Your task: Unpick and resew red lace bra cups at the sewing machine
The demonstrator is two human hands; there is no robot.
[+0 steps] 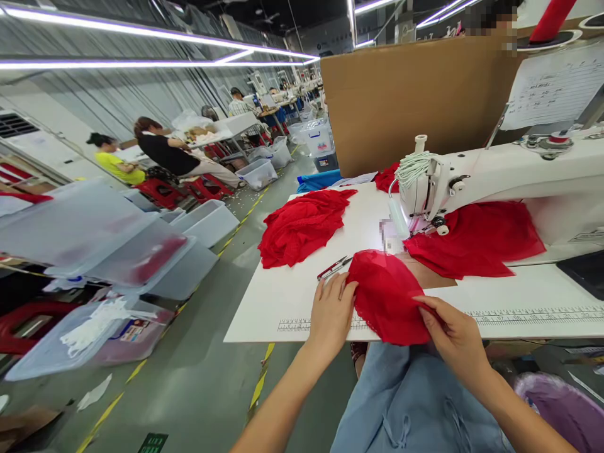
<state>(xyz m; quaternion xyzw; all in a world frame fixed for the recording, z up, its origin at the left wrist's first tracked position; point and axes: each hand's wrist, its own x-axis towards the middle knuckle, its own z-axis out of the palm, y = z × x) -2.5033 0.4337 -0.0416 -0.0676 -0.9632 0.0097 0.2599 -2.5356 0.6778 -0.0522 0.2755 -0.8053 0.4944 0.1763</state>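
1. Surface (268, 308): one, white, under the machine. Along its edge in front of the machine runs a printed ruler (533, 316) with black ticks and numerals, most too small to read.
2. Machine (472, 176): one white sewing machine, its lamp lit; a grey mark low on its body is illegible.
3. Card (410, 100): one brown sheet, upright behind the machine.
4. Red fabric: four visible areas. A crumpled heap (306, 226) lies left of the machine; a piece (481, 239) lies under the machine's arm; a scrap (389, 176) shows behind the machine's head; a rounded cloth (387, 302) is at the hands, in front of the machine's head.
5. Hands: two. The left hand (333, 308) is palm down, fingers close together and pointing towards the machine, at the cloth's left edge; whether it pinches the cloth, I cannot tell. The right hand (450, 336) pinches the cloth's right edge between thumb and forefinger, its other fingers curled. Both forearms reach up towards the machine.
6. Paper (552, 82): one lined sheet above the machine, with unreadable handwriting.
7. Cone (554, 19): one, red, above the machine.
8. Snips (334, 268): one pair, left of the machine, between heap and cloth, just beyond the left hand's fingertips.
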